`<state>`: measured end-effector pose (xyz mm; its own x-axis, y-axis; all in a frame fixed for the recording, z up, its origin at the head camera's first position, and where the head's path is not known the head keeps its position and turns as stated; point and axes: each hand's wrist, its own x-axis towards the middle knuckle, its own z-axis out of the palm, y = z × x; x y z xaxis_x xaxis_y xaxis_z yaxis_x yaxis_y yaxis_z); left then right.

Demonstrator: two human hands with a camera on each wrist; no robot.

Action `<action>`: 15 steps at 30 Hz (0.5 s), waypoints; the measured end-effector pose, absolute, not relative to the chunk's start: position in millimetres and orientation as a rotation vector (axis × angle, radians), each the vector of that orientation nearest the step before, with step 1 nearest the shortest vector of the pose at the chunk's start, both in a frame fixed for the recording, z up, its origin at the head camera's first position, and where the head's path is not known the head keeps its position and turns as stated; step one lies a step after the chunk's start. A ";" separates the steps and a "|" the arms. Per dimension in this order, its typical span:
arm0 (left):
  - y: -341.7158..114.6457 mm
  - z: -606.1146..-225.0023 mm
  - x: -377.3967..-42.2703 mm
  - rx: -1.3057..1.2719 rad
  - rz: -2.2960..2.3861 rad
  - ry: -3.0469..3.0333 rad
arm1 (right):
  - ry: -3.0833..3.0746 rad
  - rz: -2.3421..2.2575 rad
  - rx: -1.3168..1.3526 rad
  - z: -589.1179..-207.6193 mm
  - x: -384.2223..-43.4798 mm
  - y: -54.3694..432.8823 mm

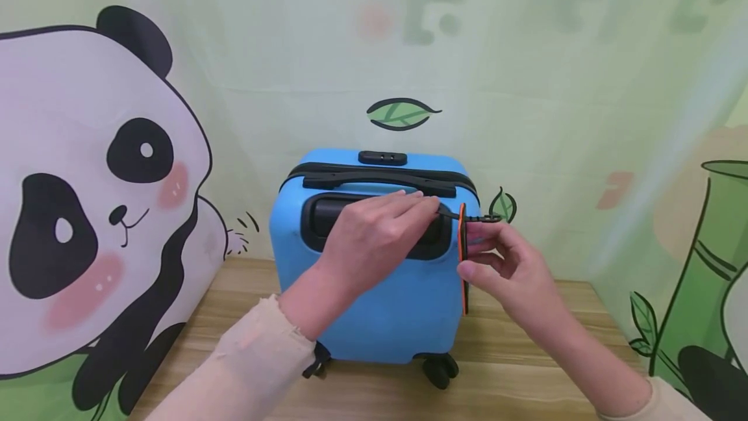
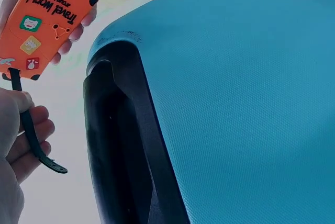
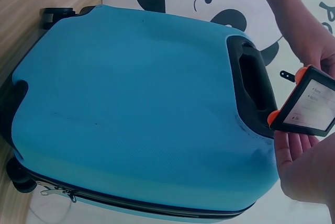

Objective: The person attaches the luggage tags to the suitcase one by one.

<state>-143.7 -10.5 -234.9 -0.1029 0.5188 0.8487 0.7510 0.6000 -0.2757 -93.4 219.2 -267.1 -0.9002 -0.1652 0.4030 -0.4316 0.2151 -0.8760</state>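
Observation:
An orange luggage tag (image 2: pixel 49 25) with "Travel World" printed on its front hangs between both hands at the suitcase's upper right. Its back shows a black-framed card window (image 3: pixel 312 106) in the right wrist view. My right hand (image 1: pixel 514 265) holds the tag by its edges, thumb on the near side. The left hand (image 1: pixel 380 232) pinches the black strap (image 2: pixel 32 135), whose holed end dangles past the fingers. Behind the hands stands a blue suitcase (image 1: pixel 374 310), upright, with a black top handle (image 1: pixel 380 179). The left hand partly covers its dark recessed panel in the head view.
The suitcase rests on a wood-grain surface (image 1: pixel 234 330) on black wheels (image 1: pixel 439 369). A black combination lock (image 1: pixel 382 158) sits on its top. Behind hangs a pale green cloth (image 1: pixel 280 51) printed with pandas, leaves and bamboo. A zipper (image 3: pixel 131 204) runs along the suitcase's side.

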 end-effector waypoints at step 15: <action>-12.6 -228.1 -140.0 -1.076 -0.272 -1.705 | -2.233 1.703 0.698 -270.9 -90.8 217.0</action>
<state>-140.0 -12.6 -228.1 -0.0421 0.5218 0.8520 0.7612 0.5691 -0.3110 -90.8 217.0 -270.9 -0.8550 -0.2222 0.4686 -0.5106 0.2032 -0.8355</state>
